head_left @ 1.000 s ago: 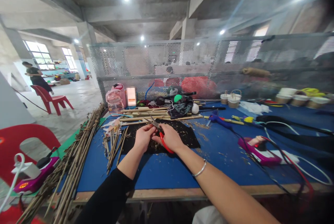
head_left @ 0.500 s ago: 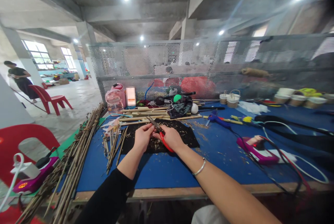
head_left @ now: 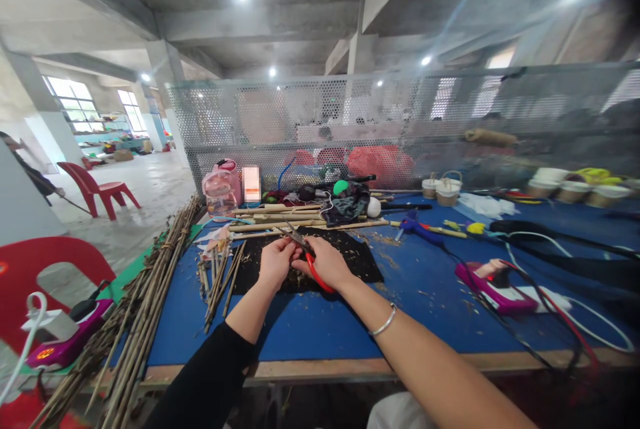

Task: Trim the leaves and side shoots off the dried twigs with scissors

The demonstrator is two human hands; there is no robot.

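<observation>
My right hand [head_left: 324, 261] is closed round a pair of scissors with red handles [head_left: 316, 274]; the metal blades point up and to the left, over my left hand. Close beside it, my left hand [head_left: 276, 260] has its fingers pinched together near the blades, and whatever they hold is too small to make out. Both hands are above a black cloth [head_left: 367, 263] strewn with plant bits. Left of the cloth lie short cut twigs [head_left: 216, 289]. Behind it, several thicker sticks [head_left: 270, 219] lie across the blue table [head_left: 320, 339].
A long bundle of dry stalks [head_left: 150, 295] runs along the left edge. A blue glue gun [head_left: 420, 230] and a purple power strip [head_left: 493, 292] with cables lie to the right. Small pots [head_left: 447, 190] stand by the mesh screen [head_left: 300, 109]. A red chair [head_left: 55, 269] is at left.
My hands and the scissors stay in nearly the same place. In the far left background, a person has moved left, now partly behind the pillar.
</observation>
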